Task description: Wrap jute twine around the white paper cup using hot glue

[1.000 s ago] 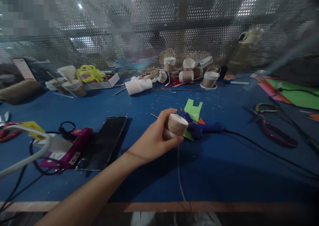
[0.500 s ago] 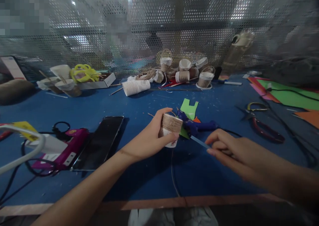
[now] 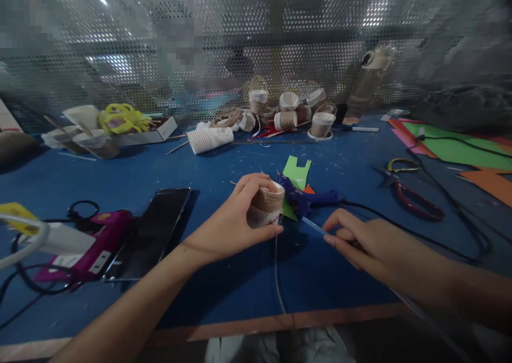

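My left hand (image 3: 236,214) is closed around a small white paper cup (image 3: 269,216) wound with brown twine in its upper part. Its fingers curl over the cup's top and the thumb lies below, near the base. In my right hand (image 3: 360,240) a translucent glue stick (image 3: 314,225) is pinched between thumb and forefinger. The stick's far end meets the rear of a blue glue gun (image 3: 296,198) lying on the table; whether it is inside cannot be made out. A thin strand of twine (image 3: 277,277) trails from the cup towards the table's front edge.
Green paper (image 3: 296,170) lies by the gun. Pliers (image 3: 412,192) and coloured sheets (image 3: 460,144) are at right; a phone (image 3: 154,230) and magenta power strip (image 3: 100,245) at left. Stacked paper cups (image 3: 210,139) and twine-wrapped cups (image 3: 286,120) stand along the mesh.
The view has shifted slightly. The cup has turned and tilted in my left hand, whose thumb has slid lower and fingers now curl over the top. My right hand keeps its pinch on the glue stick.
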`<state>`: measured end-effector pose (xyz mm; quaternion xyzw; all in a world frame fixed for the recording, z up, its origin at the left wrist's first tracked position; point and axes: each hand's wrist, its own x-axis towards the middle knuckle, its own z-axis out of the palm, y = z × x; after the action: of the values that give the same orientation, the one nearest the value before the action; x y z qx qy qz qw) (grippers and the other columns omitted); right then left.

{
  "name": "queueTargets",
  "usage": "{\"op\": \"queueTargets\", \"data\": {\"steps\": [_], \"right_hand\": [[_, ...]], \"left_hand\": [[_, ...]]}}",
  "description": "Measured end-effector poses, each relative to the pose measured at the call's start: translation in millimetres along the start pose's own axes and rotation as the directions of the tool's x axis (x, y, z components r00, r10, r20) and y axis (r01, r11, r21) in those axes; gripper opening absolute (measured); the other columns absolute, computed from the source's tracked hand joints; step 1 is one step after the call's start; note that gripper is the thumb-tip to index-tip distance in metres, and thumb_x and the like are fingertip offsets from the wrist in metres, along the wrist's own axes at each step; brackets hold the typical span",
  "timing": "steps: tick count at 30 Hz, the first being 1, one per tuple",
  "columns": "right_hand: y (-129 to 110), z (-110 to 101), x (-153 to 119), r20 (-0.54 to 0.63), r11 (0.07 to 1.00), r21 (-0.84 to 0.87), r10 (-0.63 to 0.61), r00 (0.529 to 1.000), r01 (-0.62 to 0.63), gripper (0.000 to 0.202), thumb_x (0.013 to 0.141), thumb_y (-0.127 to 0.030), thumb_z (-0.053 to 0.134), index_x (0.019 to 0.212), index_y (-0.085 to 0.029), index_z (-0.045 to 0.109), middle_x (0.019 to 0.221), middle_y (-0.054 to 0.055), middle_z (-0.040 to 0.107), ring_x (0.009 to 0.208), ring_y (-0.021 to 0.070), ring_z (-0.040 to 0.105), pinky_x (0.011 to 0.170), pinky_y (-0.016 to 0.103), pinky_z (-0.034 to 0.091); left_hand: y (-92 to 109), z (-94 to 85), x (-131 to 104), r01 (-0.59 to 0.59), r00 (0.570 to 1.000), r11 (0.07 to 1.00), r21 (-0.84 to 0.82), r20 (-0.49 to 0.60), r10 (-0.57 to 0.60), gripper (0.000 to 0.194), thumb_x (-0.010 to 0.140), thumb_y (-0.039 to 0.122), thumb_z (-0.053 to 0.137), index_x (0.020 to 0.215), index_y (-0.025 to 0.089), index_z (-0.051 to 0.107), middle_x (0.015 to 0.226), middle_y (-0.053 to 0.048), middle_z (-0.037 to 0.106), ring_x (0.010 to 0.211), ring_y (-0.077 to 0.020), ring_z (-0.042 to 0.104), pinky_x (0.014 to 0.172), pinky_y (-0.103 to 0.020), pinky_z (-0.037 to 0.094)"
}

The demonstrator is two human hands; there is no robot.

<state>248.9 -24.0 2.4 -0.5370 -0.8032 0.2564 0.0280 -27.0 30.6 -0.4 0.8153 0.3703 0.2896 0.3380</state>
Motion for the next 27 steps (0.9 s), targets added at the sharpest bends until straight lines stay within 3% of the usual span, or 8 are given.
{"op": "queueTargets", "data": {"steps": [4, 10, 15, 22, 25, 27], "right_hand": [[-1.5, 2.9, 2.5, -0.011, 1.0, 0.003, 0.005, 1.0, -0.005, 0.013, 0.105, -0.035, 0.037, 0.103, -0.026, 0.046, 0.056, -0.008, 0.06, 0.047, 0.017, 0.052, 0.052, 0.029, 0.033], [0.2, 7.6, 3.0, -0.059, 0.998, 0.055, -0.013, 0.998, 0.016, 0.014, 0.106, -0.035, 0.035, 0.111, -0.026, 0.044, 0.053, -0.01, 0.056, 0.045, 0.0161, 0.05, 0.05, 0.028, 0.029], [-5.6, 12.3, 6.4, -0.092, 0.981, -0.191, -0.046, 0.995, 0.028, 0.015, 0.103, -0.028, 0.033, 0.109, -0.024, 0.045, 0.054, -0.006, 0.062, 0.046, 0.0197, 0.059, 0.051, 0.029, 0.025], [-16.6, 15.0, 13.1, -0.119, 0.873, -0.485, -0.126, 0.985, 0.053, 0.022, 0.098, -0.016, 0.036, 0.111, -0.019, 0.053, 0.052, -0.001, 0.064, 0.043, 0.0223, 0.064, 0.048, 0.032, 0.013], [-21.7, 12.4, 14.0, -0.104, 0.899, -0.438, -0.08, 0.991, 0.027, 0.022, 0.097, -0.014, 0.036, 0.109, -0.019, 0.055, 0.053, -0.001, 0.063, 0.044, 0.0206, 0.061, 0.049, 0.031, 0.015], [-24.5, 9.6, 14.7, -0.099, 0.954, -0.3, -0.035, 0.994, 0.004, 0.022, 0.099, -0.016, 0.035, 0.111, -0.021, 0.053, 0.052, -0.003, 0.059, 0.045, 0.0189, 0.058, 0.049, 0.03, 0.02]], "left_hand": [[1.4, 2.0, 1.1, 0.026, 0.998, 0.999, -0.03, -0.056, -0.028, 0.036, 0.092, 0.043, 0.068, 0.121, 0.026, 0.056, 0.141, -0.011, 0.052, 0.133, -0.0272, 0.052, 0.112, -0.049, 0.044], [-1.8, 2.3, 2.7, -0.026, 0.992, 1.0, -0.012, -0.126, 0.024, 0.022, 0.102, 0.041, 0.054, 0.116, 0.025, 0.061, 0.13, -0.007, 0.06, 0.123, -0.0229, 0.058, 0.11, -0.045, 0.044], [-1.7, 3.3, 2.4, -0.048, 0.99, 0.998, 0.045, -0.134, 0.054, 0.025, 0.098, 0.041, 0.063, 0.116, 0.023, 0.06, 0.128, -0.006, 0.063, 0.12, -0.0223, 0.059, 0.107, -0.043, 0.045], [1.6, 3.5, 4.2, -0.081, 0.98, 0.997, 0.019, -0.181, 0.083, 0.024, 0.106, 0.035, 0.046, 0.107, 0.021, 0.065, 0.12, -0.007, 0.067, 0.116, -0.0186, 0.061, 0.106, -0.038, 0.046], [4.0, 3.1, 4.0, -0.101, 0.971, 0.995, 0.02, -0.216, 0.103, 0.03, 0.108, 0.028, 0.041, 0.104, 0.019, 0.069, 0.12, -0.007, 0.068, 0.118, -0.0167, 0.061, 0.109, -0.034, 0.044], [5.4, 2.2, 2.9, -0.111, 0.964, 0.993, 0.043, -0.238, 0.118, 0.032, 0.108, 0.025, 0.04, 0.105, 0.019, 0.071, 0.121, -0.008, 0.068, 0.12, -0.0162, 0.061, 0.108, -0.033, 0.045]]}}
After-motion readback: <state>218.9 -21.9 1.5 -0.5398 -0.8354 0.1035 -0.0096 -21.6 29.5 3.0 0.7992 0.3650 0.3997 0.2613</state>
